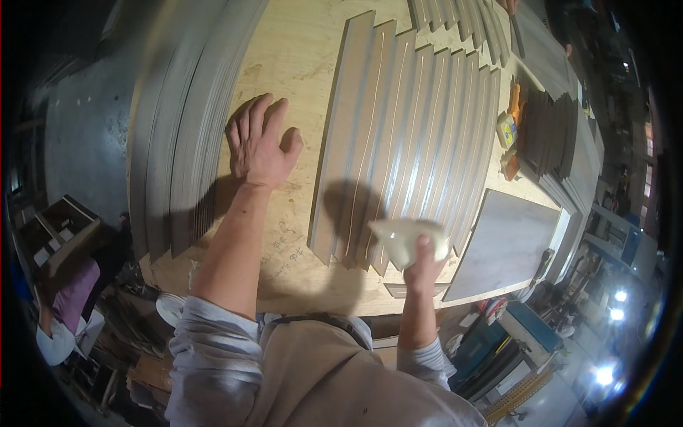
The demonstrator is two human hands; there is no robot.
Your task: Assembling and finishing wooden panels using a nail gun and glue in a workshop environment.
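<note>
My left hand (263, 146) rests on the plywood tabletop (295, 57) with its fingers spread, holding nothing. In my right hand (425, 274) is a whitish squeeze bottle (398, 242), its pointed tip aimed to the left, over the near ends of a row of strips. These grey-brown strips (359, 135) lie side by side, overlapping in a stepped fan. Thin pale beads, apparently glue, run lengthwise along several of them. The shadow of the bottle and hand falls on the leftmost strips. Whether the tip touches a strip, I cannot tell.
Tall stacks of grey boards (196, 107) line the table's left side. More beaded strips (455, 18) lie at the far end. A flat grey panel (505, 238), an orange-handled tool (515, 99) and dark stacked boards (551, 135) are on the right. Another person (75, 292) shows at lower left.
</note>
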